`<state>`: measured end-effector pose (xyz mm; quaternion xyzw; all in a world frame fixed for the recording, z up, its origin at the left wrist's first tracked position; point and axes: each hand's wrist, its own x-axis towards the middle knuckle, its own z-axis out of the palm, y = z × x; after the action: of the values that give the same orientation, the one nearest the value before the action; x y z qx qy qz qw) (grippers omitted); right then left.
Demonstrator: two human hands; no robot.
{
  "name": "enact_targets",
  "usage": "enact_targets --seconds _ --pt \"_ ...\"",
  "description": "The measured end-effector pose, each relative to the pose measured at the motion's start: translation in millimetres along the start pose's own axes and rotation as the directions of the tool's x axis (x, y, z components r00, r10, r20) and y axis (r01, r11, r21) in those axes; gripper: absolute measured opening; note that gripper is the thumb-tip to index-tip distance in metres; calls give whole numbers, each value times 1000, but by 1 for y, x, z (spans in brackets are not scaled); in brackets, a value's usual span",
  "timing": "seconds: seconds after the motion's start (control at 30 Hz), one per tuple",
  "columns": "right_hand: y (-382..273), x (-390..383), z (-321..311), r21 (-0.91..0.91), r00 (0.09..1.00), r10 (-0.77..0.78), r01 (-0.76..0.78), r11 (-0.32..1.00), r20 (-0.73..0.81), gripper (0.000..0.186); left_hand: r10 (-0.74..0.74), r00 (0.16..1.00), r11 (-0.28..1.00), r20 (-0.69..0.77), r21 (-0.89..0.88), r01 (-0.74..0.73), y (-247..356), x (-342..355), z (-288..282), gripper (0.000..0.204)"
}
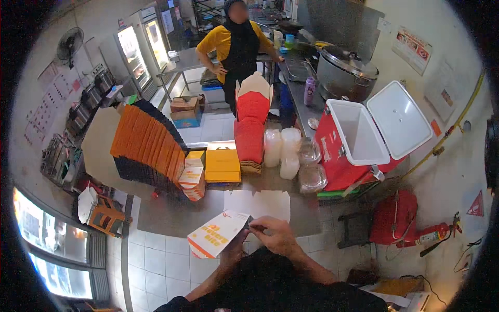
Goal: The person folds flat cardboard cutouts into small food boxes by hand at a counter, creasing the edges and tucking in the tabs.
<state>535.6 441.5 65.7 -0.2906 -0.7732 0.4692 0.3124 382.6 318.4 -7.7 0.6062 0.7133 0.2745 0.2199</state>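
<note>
i see a white printed carton (215, 235) over the near edge of the steel table (166, 213); right hand (274, 237) pinching its side, left hand (234, 251) beneath, grip hidden; body seemingly formed, end closure apparently unfinished.

Pale walls (447, 182) enclose a white tiled floor (161, 265) and brightly lit glass-door fridges (132, 54).

left hand (234, 253): partly hidden | right hand (276, 237): fingers bent | forearms (315, 268): angled inward
</note>
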Motion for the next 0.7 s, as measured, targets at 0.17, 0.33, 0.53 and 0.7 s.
enact_targets --seconds 0.17,0.33,0.53,0.7 --pt "3 -2 7 -45 978 -205 206 977 41 24 -17 969 877 -248 -470 -105 17 14 -7 54" --pt "9 -6 12 -69 984 -179 180 981 23 27 -279 942 630 -186 -776 34 0 25 -2 49" --pt "39 9 -4 258 953 273 -233 938 -131 41 -17 964 534 265 -813 233 -30 23 -22 54" --pt "54 3 -6 339 813 425 -560 756 398 44 157 839 583 522 -734 348 -42 22 -27 50"
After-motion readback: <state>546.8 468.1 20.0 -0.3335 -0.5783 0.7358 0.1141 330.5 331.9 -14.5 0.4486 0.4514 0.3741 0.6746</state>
